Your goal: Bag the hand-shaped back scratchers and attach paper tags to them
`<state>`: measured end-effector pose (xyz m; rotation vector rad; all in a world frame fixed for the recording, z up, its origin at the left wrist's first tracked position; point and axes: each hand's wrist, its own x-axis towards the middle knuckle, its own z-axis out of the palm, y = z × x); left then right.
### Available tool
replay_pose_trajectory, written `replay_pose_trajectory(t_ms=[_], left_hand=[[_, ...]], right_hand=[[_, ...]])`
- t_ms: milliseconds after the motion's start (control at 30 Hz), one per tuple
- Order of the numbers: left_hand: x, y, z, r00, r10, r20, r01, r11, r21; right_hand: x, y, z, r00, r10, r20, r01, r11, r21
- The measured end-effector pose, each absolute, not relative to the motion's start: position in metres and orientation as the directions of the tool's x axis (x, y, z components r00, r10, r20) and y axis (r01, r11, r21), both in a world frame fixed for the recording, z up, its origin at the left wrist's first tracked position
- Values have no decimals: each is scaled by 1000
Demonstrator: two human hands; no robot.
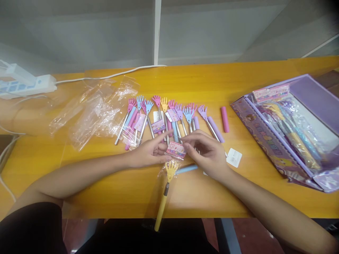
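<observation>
A yellow back scratcher (161, 208) lies in a clear plastic bag, claw end toward me-side hands and handle past the table's front edge. At the bag's top is a pink printed card (176, 150). My left hand (150, 151) holds the card's left side, thumb below and index finger stretched out above. My right hand (205, 151) pinches the card's right edge between thumb and fingers. Just beyond my hands lie several back scratchers (188, 114) with pink, blue, purple and yellow claws. A light blue handle (187, 169) lies behind the bagged one, partly hidden.
Clear plastic bags (92, 116) are heaped on the left. An open purple display box (280, 141) with bagged back scratchers stands on the right. A pink tube (225, 119) and a white tag (234, 157) lie nearby. A white power strip (42, 84) trails a cable at the back left.
</observation>
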<state>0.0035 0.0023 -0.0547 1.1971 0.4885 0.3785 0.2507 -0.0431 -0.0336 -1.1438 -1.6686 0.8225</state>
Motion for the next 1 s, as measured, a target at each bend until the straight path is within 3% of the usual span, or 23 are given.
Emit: replay_pose_trajectory(t_ms=[133, 367, 533, 1000], left_hand=[[3, 4, -49, 850, 462, -253, 114, 308, 944], [3, 4, -53, 825, 487, -285, 87, 389, 917], [2, 5, -52, 831, 484, -274, 53, 422, 905], [4, 4, -46, 809, 547, -216, 14, 350, 937]], right_hand=[[252, -42, -33, -213, 881, 422, 396, 473, -787], [253, -47, -34, -344, 718, 605, 491, 687, -536], [254, -48, -38, -465, 604, 647, 511, 780, -360], [254, -46, -40, -490, 583, 648, 526, 791, -314]])
